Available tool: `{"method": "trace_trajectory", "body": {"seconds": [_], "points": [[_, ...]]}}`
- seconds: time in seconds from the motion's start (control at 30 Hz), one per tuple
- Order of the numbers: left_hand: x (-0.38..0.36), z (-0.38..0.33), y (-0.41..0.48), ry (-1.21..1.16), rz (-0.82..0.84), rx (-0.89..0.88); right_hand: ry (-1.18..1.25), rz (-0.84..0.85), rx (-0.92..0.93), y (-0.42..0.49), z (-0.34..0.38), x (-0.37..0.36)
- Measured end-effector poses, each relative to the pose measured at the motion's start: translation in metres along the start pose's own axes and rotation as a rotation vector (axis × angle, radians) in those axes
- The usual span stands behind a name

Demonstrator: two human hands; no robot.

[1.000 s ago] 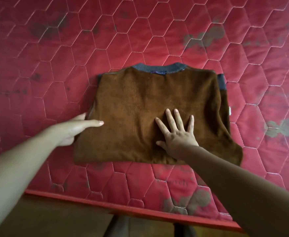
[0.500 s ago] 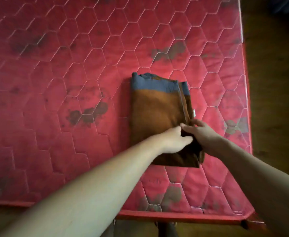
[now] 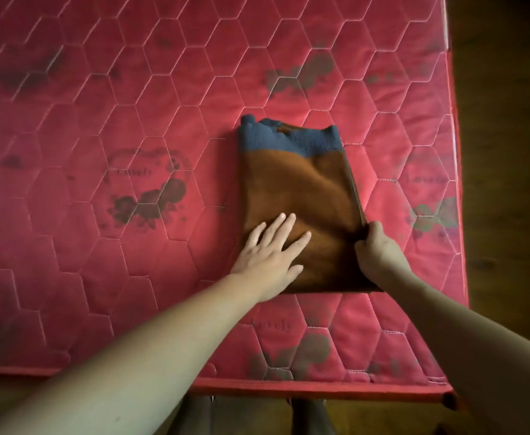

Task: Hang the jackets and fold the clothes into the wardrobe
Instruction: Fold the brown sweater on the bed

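A brown sweater (image 3: 298,189) with a blue ribbed band at its far end lies folded into a narrow rectangle on the red quilted mattress (image 3: 131,127). My left hand (image 3: 270,252) lies flat on the sweater's near left part, fingers spread and straight. My right hand (image 3: 375,249) grips the sweater's right edge near its near corner, fingers curled round the folded layers.
The mattress's near edge (image 3: 288,387) runs across the bottom, and its right edge (image 3: 455,152) borders a dark wooden floor. Dark flower prints are scattered over the mattress. My legs show below the near edge.
The sweater went from a wide fold to a narrow one. Since half a second ago my left hand has opened flat on the cloth, and my right hand has taken the right edge.
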State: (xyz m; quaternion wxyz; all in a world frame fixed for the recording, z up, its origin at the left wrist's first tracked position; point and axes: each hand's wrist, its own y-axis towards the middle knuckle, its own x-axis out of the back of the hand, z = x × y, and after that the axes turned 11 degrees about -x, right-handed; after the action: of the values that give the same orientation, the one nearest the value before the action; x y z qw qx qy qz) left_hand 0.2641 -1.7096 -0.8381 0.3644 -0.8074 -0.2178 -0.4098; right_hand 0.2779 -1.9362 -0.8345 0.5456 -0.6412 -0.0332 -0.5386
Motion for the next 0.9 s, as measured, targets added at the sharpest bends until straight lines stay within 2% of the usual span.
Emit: {"method": "trace_trajectory", "body": {"seconds": [0.07, 0.17, 0.23, 0.3, 0.37, 0.43, 0.53, 0.63, 0.77, 0.83, 0.9], "points": [[-0.003, 0.004, 0.002, 0.027, -0.023, -0.011, -0.086, -0.095, 0.034, -0.001, 0.013, -0.003], [0.004, 0.012, 0.015, 0.087, -0.264, 0.031, -0.134, -0.356, 0.300, 0.004, 0.042, -0.004], [0.011, 0.029, 0.030, 0.118, -0.373, 0.147, -0.145, -0.366, 0.450, 0.015, 0.061, -0.007], [0.012, 0.051, 0.044, 0.141, -0.342, 0.225, -0.258, -0.298, 0.493, 0.036, 0.067, -0.020], [0.003, 0.068, 0.052, 0.142, -0.262, 0.218, -0.320, -0.250, 0.483, 0.057, 0.060, -0.033], [-0.004, 0.078, 0.057, 0.123, -0.236, 0.185, -0.251, -0.253, 0.477, 0.074, 0.053, -0.040], [-0.003, 0.082, 0.059, 0.083, -0.238, 0.178, -0.173, -0.223, 0.435, 0.080, 0.057, -0.040], [0.005, 0.075, 0.051, -0.065, -0.270, 0.186, -0.019, -0.168, 0.369, 0.063, 0.058, -0.031], [-0.012, 0.064, 0.016, -0.395, -0.388, 0.434, 0.356, -0.099, 0.144, 0.030, 0.033, -0.025], [-0.030, 0.066, -0.002, -0.347, -0.314, 0.479, 0.341, -0.080, 0.050, 0.023, 0.025, -0.028], [-0.040, 0.072, -0.008, -0.243, -0.267, 0.444, 0.335, -0.044, -0.024, 0.028, 0.027, -0.026]]}}
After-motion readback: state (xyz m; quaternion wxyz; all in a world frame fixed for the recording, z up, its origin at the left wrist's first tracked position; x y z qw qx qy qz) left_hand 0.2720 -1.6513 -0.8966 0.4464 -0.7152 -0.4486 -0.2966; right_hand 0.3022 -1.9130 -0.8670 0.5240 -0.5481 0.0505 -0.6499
